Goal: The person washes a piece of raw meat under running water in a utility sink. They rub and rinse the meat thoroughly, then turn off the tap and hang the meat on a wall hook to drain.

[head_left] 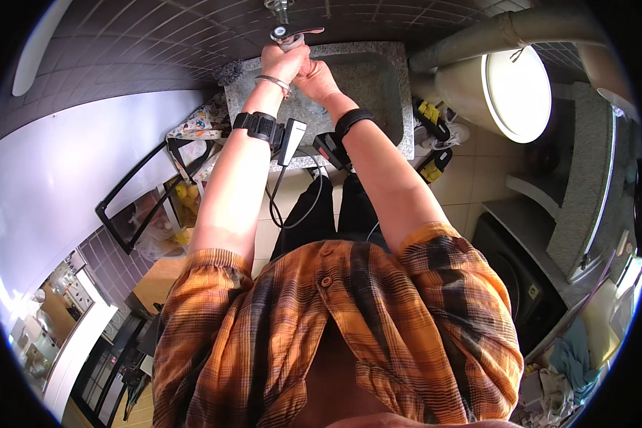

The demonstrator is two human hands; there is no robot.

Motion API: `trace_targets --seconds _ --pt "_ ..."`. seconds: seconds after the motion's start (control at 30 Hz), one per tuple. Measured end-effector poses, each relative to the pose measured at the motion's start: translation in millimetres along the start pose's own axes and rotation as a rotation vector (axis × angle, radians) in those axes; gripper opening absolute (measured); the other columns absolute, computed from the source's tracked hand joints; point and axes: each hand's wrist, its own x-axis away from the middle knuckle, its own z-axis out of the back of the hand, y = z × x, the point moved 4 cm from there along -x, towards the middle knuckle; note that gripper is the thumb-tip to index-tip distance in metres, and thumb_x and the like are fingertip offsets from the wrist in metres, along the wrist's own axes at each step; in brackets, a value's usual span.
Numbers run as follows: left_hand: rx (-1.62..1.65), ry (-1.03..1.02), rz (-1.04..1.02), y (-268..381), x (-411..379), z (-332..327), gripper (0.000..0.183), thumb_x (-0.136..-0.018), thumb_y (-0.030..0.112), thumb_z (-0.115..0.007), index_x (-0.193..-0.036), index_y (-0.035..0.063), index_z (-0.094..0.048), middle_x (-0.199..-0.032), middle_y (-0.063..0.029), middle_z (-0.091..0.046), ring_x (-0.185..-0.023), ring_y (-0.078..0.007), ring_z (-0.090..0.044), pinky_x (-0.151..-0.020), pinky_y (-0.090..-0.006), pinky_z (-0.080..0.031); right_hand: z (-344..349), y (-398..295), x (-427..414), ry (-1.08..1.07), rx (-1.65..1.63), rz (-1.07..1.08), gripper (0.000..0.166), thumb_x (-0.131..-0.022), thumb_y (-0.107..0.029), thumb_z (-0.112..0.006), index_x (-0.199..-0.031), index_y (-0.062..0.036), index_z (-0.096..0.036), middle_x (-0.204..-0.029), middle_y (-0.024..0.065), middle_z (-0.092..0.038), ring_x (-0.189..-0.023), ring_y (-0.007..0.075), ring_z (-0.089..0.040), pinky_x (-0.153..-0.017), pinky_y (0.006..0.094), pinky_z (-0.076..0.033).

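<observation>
My left hand (282, 65) is up against the metal spout of a lever tap (294, 40) at the back wall. My right hand (318, 81) meets it from the right, and the fingers of both overlap. Whether something small lies between them is hidden. Below is a speckled stone sink (408, 101), with what looks like a little water in its basin. A metal bangle (273, 81) circles my left wrist. Black straps on both forearms carry a white-faced device (292, 140) and a black device (331, 150), with a cable hanging beneath.
A dark scrubbing pad (229, 72) rests at the sink's left corner. Patterned fabric (195, 124) and plastic bags (152, 227) hang at the left. Right of the sink are black-and-yellow slippers (432, 117), white sneakers (456, 135), a large white cylindrical container (516, 96) and a thick pipe (476, 43).
</observation>
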Motion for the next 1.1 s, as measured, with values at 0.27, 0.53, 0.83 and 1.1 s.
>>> trace_targets --seconds 0.27,0.53,0.83,1.1 --pt "-0.032 -0.056 0.014 -10.7 -7.3 0.3 0.023 -0.074 0.005 -0.062 -0.096 0.0062 -0.067 -0.078 -0.0057 -0.066 -0.07 -0.0147 -0.063 -0.061 -0.0291 -0.05 1.1 53.4 11.0 0.052 0.063 -0.063 0.03 -0.069 -0.026 -0.068 -0.094 -0.0087 -0.065 -0.088 0.0155 -0.067 -0.089 0.0296 -0.065 -0.078 0.0361 -0.05" --pt "-0.003 -0.123 0.139 -7.1 -1.5 0.1 0.036 -0.079 0.005 -0.06 -0.114 0.0157 -0.061 -0.082 -0.0068 -0.066 -0.074 -0.0184 -0.065 -0.061 -0.0359 -0.053 10.3 82.5 31.5 0.067 0.214 -0.233 0.046 -0.069 -0.029 -0.069 -0.106 -0.0043 -0.059 -0.098 0.0197 -0.065 -0.095 0.0346 -0.062 -0.083 0.0391 -0.05" --pt "0.086 -0.151 0.129 3.8 5.5 4.2 0.039 -0.077 0.001 -0.061 -0.115 0.0082 -0.06 -0.083 -0.0064 -0.064 -0.075 -0.016 -0.065 -0.064 -0.0272 -0.053 24.8 -58.4 50.0 0.099 0.06 0.088 0.085 -0.064 -0.03 -0.074 -0.136 -0.0042 -0.036 -0.118 0.0196 -0.057 -0.11 0.0317 -0.056 -0.095 0.0391 -0.044" --pt "0.023 -0.106 0.111 1.0 -1.4 1.7 0.037 -0.073 0.0 -0.063 -0.109 0.0069 -0.063 -0.083 0.0002 -0.06 -0.071 -0.0094 -0.057 -0.064 -0.0238 -0.048 17.8 -70.2 36.3 0.266 0.202 -0.017 0.066 -0.067 -0.031 -0.072 -0.124 -0.0069 -0.049 -0.101 0.0159 -0.066 -0.099 0.0323 -0.062 -0.086 0.0371 -0.048"
